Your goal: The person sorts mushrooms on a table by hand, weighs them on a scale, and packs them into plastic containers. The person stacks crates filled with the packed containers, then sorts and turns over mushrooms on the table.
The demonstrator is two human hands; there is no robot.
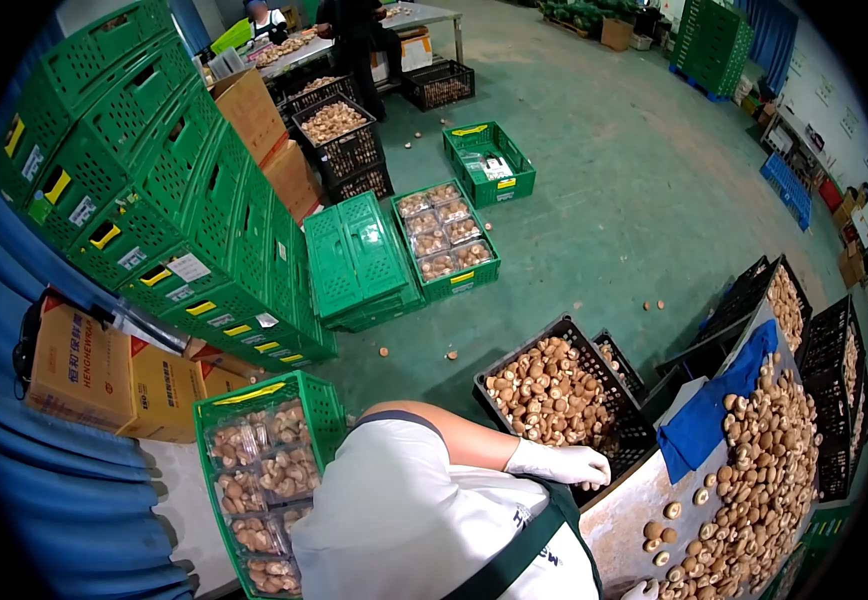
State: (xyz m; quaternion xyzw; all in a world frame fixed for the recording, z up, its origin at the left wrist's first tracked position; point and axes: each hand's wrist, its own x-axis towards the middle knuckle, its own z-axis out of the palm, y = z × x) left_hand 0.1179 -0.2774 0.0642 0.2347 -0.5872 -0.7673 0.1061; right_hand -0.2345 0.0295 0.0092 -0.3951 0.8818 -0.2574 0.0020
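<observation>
My left hand [560,463], in a white glove, reaches over the near corner of a black crate [644,462]. Its fingers curl downward and close at brown mushrooms [549,390] that fill much of the crate; how many are in the grasp is hidden. At the bottom edge of the view, only a gloved bit of my right hand [641,590] shows, beside the worktable [609,535]; its fingers are hidden. A large pile of mushrooms [759,460] covers the right part of the table. A few single mushrooms lie nearer to me, and a blue cloth [689,435] drapes over the table's edge.
Behind my arm stands a green crate [330,400] with packed mushroom trays. Another green crate [474,280] of trays and tall green crate stacks [184,190] stand farther off. More black crates [834,370] flank the table. Two people [359,40] are at a far table.
</observation>
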